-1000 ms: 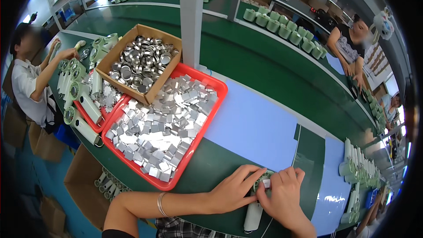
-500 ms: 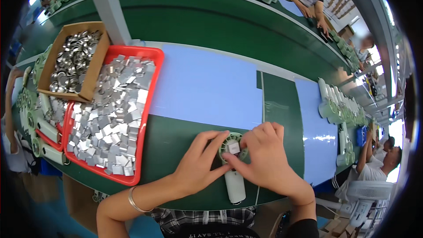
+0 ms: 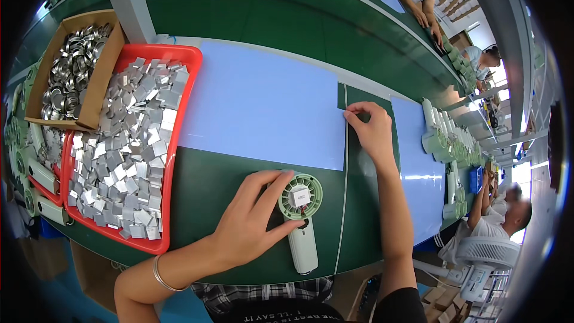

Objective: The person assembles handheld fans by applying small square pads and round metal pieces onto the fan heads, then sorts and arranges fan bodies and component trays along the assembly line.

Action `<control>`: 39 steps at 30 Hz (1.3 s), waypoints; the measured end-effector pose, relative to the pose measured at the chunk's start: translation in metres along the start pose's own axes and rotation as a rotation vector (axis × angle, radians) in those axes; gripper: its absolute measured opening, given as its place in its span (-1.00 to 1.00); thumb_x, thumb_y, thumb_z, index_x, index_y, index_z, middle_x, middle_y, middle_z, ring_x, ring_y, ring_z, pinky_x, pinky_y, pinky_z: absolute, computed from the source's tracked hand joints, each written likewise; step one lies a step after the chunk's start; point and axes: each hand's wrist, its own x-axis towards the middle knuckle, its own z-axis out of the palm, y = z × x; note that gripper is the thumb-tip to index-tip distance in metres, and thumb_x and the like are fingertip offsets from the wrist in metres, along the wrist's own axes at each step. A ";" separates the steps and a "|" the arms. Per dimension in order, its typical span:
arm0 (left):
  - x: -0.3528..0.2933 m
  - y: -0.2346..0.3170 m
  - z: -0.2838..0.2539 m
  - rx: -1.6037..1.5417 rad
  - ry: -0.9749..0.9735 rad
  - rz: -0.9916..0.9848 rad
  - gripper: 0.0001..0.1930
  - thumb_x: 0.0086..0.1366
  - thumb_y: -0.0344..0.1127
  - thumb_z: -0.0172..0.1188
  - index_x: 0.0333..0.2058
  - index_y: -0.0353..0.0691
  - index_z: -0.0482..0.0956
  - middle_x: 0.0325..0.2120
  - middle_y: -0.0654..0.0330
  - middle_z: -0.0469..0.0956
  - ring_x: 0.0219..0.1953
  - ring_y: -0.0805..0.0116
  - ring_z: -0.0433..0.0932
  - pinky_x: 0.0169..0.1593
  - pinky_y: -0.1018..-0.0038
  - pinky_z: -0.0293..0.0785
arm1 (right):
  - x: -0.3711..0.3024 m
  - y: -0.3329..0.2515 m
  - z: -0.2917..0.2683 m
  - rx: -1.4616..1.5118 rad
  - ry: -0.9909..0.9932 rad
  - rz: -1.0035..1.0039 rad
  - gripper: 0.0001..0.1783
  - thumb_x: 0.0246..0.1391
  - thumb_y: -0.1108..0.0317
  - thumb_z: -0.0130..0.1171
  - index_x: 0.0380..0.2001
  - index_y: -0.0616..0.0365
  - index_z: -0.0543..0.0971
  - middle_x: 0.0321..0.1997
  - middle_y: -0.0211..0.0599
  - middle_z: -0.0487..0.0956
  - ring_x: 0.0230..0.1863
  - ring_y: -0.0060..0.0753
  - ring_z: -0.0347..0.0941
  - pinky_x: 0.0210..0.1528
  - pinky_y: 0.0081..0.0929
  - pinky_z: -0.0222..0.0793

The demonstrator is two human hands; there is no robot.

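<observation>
A pale green handheld fan [image 3: 303,248] lies on the green table in front of me, its round head away from me and its white handle toward me. Inside the slatted head sits a small whitish square block [image 3: 300,197], with dark and red wires below it. My left hand [image 3: 251,218] is closed around the head's left side, thumb below and fingers above. Farther off to the right, my right hand [image 3: 371,127] is closed in a pinch at the right edge of a pale blue sheet [image 3: 263,107]. Whatever its fingertips hold is too small to make out.
A red tray [image 3: 169,191] full of small silvery square plates stands at left. A cardboard box [image 3: 89,121] of round metal rings overlaps it beside a grey post [image 3: 128,6]. Several fan bodies [image 3: 439,143] line a second blue sheet at right. Co-workers sit around.
My right hand has left the fan head and reached away to the blue sheet's right edge. My left hand stays on the fan. The whole view has shifted slightly.
</observation>
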 end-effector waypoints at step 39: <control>0.002 0.001 0.000 -0.012 -0.006 -0.002 -0.28 0.03 -0.31 0.46 0.15 -0.41 0.36 0.01 -0.03 0.35 0.03 0.02 0.42 0.04 0.26 0.46 | -0.027 -0.027 -0.008 0.268 -0.086 -0.141 -0.74 -0.05 0.55 0.30 -0.30 0.20 0.44 -0.38 -0.33 0.54 -0.12 -0.38 0.49 0.01 -0.45 0.35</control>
